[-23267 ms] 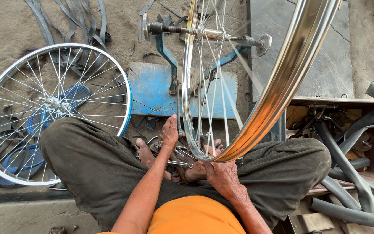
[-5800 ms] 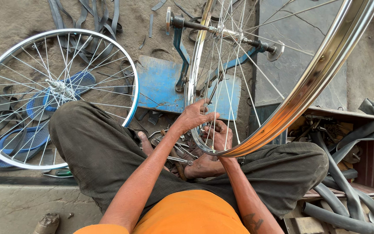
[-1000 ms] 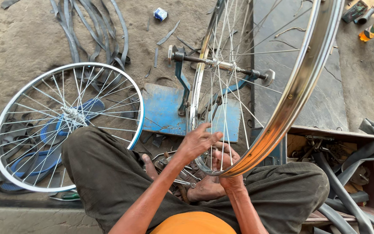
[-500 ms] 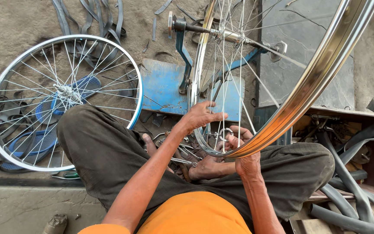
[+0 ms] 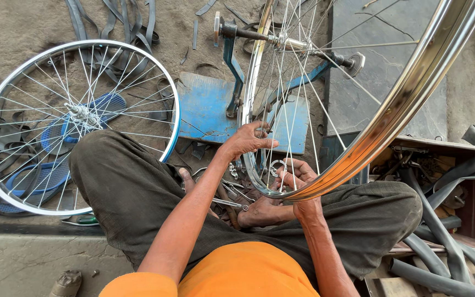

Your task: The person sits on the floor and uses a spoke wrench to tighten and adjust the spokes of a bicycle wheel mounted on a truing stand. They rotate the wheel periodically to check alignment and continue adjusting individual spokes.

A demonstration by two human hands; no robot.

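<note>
A chrome bicycle wheel (image 5: 408,93) stands upright on a blue truing stand (image 5: 207,107), its axle (image 5: 281,39) held across the fork. My left hand (image 5: 246,142) rests on the left side of the rim near the bottom, fingers curled round it. My right hand (image 5: 297,175) is at the lowest part of the rim, fingers pinched on a small spoke key against a spoke. I sit cross-legged with my bare feet under the wheel.
A second spoked wheel (image 5: 78,118) lies flat on the ground to the left, over blue sandals (image 5: 86,113). Black inner tubes (image 5: 114,22) lie behind it. Grey rubber tubes (image 5: 446,247) and a box of parts (image 5: 424,165) crowd the right. Small tools lie by my feet.
My left hand stays on the rim while the right hand shifts slightly at the bottom spokes. The view has tilted a little; the wheel remains in the stand.
</note>
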